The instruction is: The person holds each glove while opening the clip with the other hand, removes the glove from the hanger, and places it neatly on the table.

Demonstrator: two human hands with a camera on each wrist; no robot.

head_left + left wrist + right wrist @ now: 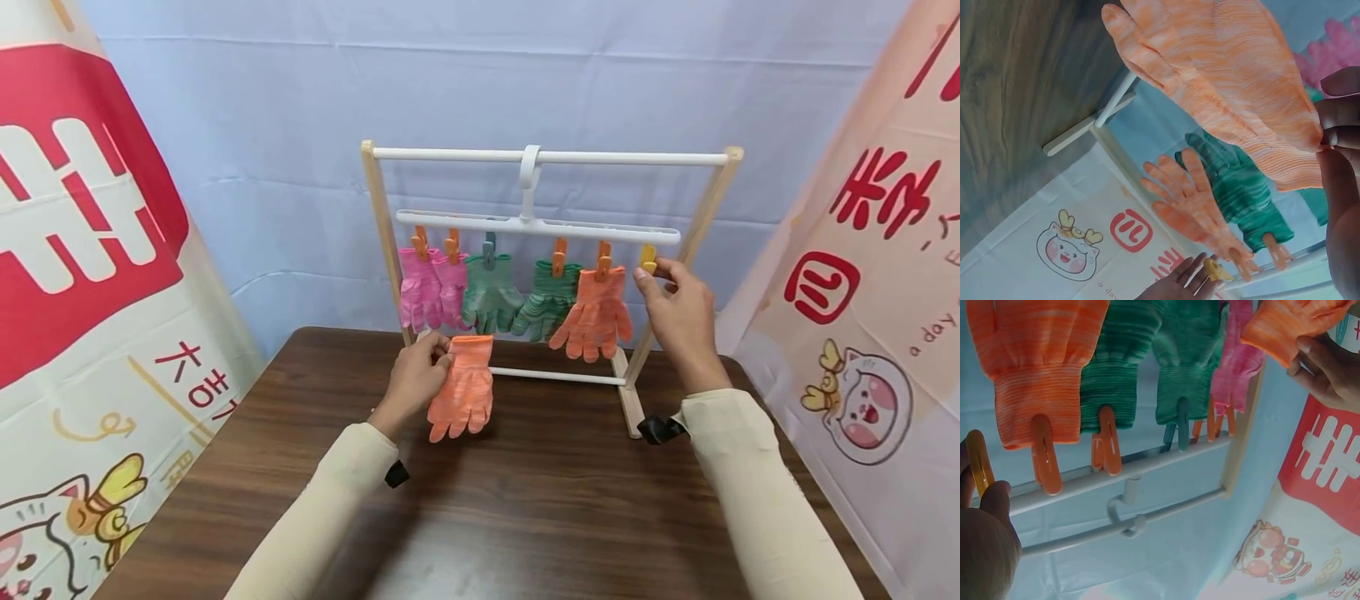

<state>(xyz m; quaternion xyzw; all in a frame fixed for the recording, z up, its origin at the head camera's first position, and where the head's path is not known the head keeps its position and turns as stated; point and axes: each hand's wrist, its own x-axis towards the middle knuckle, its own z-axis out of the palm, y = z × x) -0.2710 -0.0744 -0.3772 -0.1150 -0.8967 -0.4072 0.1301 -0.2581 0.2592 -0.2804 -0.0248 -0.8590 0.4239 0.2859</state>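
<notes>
My left hand [418, 372] pinches an orange glove [462, 387] near its cuff, and the glove's fingers hang down over the table. At the right end of the white hanger [592, 229], my right hand [678, 312] grips a yellow clothespin [648, 257] between thumb and fingers. Left of that clothespin, a second orange glove [597, 321] hangs from an orange clothespin [603, 260]. Further left hang green gloves [491, 292] and pink gloves [422, 292], each by a clothespin. In the right wrist view the yellow clothespin [980, 464] stands beside the hung orange glove's cuff.
A wooden rack [708, 204] with a white top rod [622, 157] carries the hanger by its hook. It stands toward the back of a dark brown table [525, 500]. Printed cloths [862, 275] hang on both sides, with a pale blue cloth [300, 125] behind.
</notes>
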